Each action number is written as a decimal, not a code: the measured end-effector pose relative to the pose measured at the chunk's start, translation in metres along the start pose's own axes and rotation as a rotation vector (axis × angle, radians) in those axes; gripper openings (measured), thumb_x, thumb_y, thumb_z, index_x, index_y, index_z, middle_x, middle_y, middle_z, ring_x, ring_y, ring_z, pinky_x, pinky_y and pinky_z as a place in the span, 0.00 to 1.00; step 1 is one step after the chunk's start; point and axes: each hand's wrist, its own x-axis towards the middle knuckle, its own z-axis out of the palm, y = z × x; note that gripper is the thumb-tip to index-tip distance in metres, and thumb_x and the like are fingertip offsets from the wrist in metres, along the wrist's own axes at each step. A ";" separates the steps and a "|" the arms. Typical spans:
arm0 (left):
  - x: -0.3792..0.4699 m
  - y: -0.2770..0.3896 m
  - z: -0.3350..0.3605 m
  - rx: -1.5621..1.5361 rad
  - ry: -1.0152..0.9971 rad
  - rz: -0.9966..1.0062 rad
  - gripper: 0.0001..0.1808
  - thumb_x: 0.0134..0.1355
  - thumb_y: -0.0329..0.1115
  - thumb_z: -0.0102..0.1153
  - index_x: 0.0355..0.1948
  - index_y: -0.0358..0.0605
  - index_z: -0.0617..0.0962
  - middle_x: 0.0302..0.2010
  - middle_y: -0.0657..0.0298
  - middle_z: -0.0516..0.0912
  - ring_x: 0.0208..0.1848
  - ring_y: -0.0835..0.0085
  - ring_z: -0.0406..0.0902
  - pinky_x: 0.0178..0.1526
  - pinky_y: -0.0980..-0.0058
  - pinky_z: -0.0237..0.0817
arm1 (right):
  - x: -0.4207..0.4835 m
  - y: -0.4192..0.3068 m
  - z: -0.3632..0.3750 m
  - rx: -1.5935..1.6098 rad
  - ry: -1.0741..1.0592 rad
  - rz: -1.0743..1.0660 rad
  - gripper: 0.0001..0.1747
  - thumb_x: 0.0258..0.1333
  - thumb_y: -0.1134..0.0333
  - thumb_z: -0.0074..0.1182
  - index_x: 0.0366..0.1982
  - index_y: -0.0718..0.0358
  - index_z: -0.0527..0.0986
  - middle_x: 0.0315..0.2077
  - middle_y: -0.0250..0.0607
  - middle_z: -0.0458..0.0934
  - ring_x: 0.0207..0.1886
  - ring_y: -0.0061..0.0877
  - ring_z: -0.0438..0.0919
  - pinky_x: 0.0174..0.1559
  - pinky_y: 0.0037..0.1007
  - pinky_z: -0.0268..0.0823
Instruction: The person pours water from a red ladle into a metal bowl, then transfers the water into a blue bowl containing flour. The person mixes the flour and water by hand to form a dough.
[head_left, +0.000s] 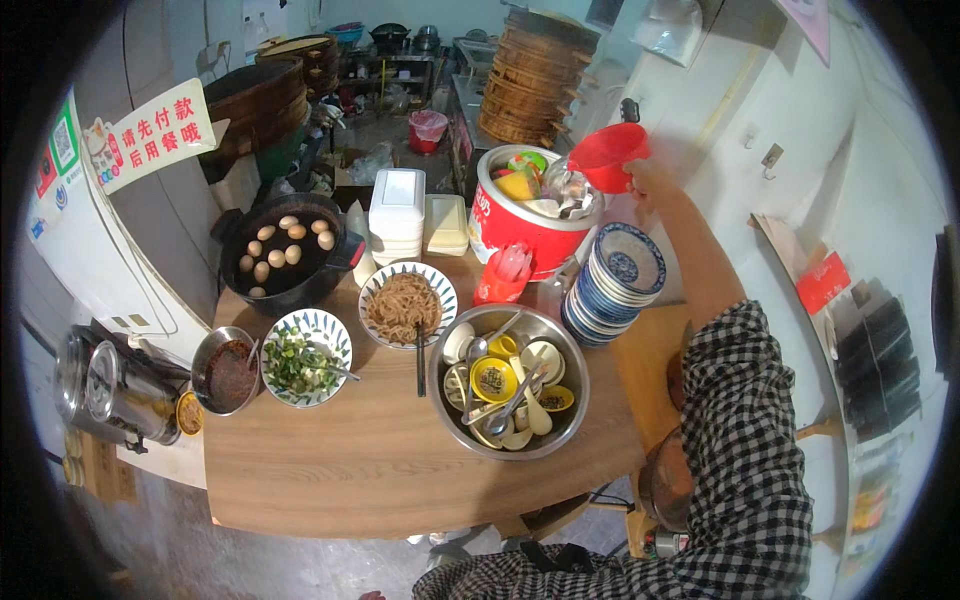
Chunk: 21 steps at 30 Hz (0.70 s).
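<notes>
My right hand (643, 184) grips the rim of a red plastic basin (611, 154). The basin is tilted over the back right edge of a red and white round tub (529, 244). Colourful packets and clear plastic wrapping (566, 184) lie in the tub, partly hidden by the basin. Below my right forearm leans a stack of blue and white bowls (611, 289). Only a sliver of my left hand (371, 595) shows at the bottom edge. A steel basin (444, 420) of used-looking dishes and spoons sits before me on the wooden table (360, 480).
Along the table stand a pot of eggs (251, 289), a noodle bowl (405, 307), a bowl of chopped greens (304, 364), a sauce bowl (227, 375) and white foam boxes (397, 214). Bamboo steamers (529, 82) rise behind; a wall shelf (814, 300) is at right.
</notes>
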 end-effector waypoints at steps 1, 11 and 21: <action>0.002 0.006 0.002 0.001 -0.002 0.014 0.25 0.60 0.49 0.57 0.52 0.43 0.75 0.42 0.58 0.80 0.42 0.66 0.79 0.39 0.66 0.73 | 0.000 0.000 0.001 0.050 -0.014 0.002 0.11 0.52 0.65 0.53 0.21 0.65 0.74 0.16 0.42 0.73 0.15 0.26 0.71 0.14 0.31 0.58; 0.001 0.037 0.011 0.011 0.020 0.042 0.20 0.62 0.46 0.55 0.48 0.43 0.78 0.39 0.57 0.81 0.39 0.65 0.79 0.38 0.65 0.72 | 0.008 0.008 0.005 0.326 0.020 0.150 0.05 0.54 0.66 0.55 0.28 0.55 0.70 0.17 0.31 0.67 0.18 0.19 0.67 0.18 0.22 0.60; -0.014 0.027 0.004 -0.028 0.130 -0.096 0.19 0.60 0.41 0.56 0.46 0.39 0.77 0.39 0.56 0.82 0.39 0.64 0.81 0.39 0.66 0.71 | -0.040 -0.042 0.032 0.848 -0.346 0.086 0.11 0.53 0.66 0.60 0.34 0.59 0.70 0.27 0.39 0.73 0.20 0.23 0.74 0.13 0.15 0.57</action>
